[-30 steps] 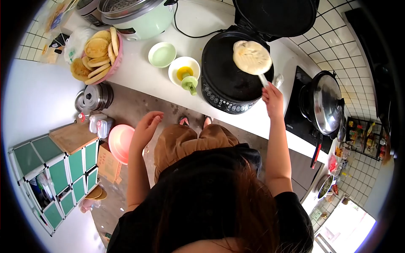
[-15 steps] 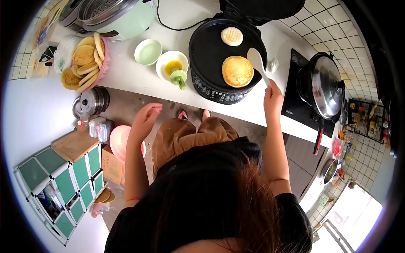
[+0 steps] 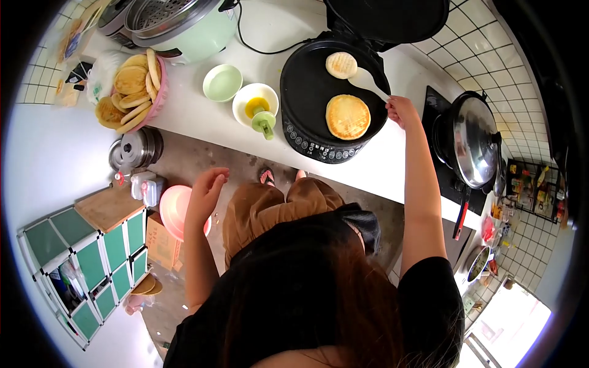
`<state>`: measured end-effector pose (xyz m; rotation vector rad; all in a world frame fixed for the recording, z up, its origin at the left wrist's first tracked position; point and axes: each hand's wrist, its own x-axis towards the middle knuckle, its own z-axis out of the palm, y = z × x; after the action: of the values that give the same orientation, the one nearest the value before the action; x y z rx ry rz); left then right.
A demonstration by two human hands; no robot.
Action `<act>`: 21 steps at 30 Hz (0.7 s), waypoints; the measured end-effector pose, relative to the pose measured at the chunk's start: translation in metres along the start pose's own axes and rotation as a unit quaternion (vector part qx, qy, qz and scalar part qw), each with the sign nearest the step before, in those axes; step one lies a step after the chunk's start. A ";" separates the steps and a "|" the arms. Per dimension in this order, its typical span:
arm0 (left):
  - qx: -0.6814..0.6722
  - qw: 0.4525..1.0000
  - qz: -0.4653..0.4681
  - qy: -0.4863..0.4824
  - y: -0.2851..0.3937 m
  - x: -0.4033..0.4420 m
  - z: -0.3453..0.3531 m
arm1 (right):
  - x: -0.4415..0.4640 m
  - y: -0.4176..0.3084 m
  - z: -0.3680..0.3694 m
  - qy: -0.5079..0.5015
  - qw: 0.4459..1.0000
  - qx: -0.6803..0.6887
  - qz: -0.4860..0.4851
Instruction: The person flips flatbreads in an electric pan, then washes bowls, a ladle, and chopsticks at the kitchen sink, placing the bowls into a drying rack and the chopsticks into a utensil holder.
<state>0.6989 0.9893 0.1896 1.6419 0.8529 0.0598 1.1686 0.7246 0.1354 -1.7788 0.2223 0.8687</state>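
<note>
Over a white counter (image 3: 187, 92), our right hand (image 3: 402, 111) grips the handle end of a white spatula (image 3: 367, 81), entering at about 3 o'clock on a black electric griddle (image 3: 304, 92). Its blade meets the edge of a small flatbread (image 3: 341, 65) at 12 o'clock; we cannot tell whether it lies underneath. Gripping so far back probably keeps our fingers clear of what is presumably a hot surface. A larger, browned flatbread (image 3: 348, 117) lies at 5 o'clock, apart from the first, a gap likely leaving the blade room. The griddle's lid (image 3: 386, 18) stands raised at 1 o'clock, giving us access from above. Our left hand (image 3: 210, 187), loosely curled and empty, hangs over the floor at 8 o'clock. At 9 o'clock, a white bowl (image 3: 239, 107) of yellow liquid, perhaps oil, holds a green-handled tool (image 3: 265, 122), seemingly parked within reach; beyond it, a pink basket (image 3: 162, 101) gathers stacked flatbreads (image 3: 130, 80).
</note>
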 end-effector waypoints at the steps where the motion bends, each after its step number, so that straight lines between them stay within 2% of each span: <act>1: -0.011 1.000 -0.006 0.008 0.000 -0.003 0.001 | 0.010 -0.006 0.006 -0.034 0.999 0.013 0.014; 8: -0.034 0.998 -0.016 0.043 -0.008 -0.017 0.004 | 0.042 -0.012 0.079 -0.149 0.984 0.100 -0.005; 12: -0.040 0.998 -0.017 0.047 -0.004 -0.019 0.005 | 0.036 -0.011 0.099 -0.121 0.984 0.133 0.000; 13: -0.043 0.998 -0.017 0.046 -0.003 -0.019 0.005 | 0.032 -0.009 0.096 -0.140 0.978 0.151 0.002; 17: -0.026 0.998 -0.020 0.046 0.000 -0.015 0.004 | 0.003 -0.007 0.075 -0.100 0.970 0.219 -0.029; 20: -0.020 0.998 -0.023 0.049 0.003 -0.011 0.002 | -0.037 -0.016 0.065 0.027 0.980 0.080 -0.177; 21: -0.016 0.999 -0.022 0.047 0.003 -0.009 0.001 | -0.041 -0.014 0.058 0.051 0.966 -0.047 -0.247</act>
<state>0.6946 0.9834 0.1955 1.5991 0.9545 0.1198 1.1207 0.7704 0.1645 -1.8542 -0.1978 0.4350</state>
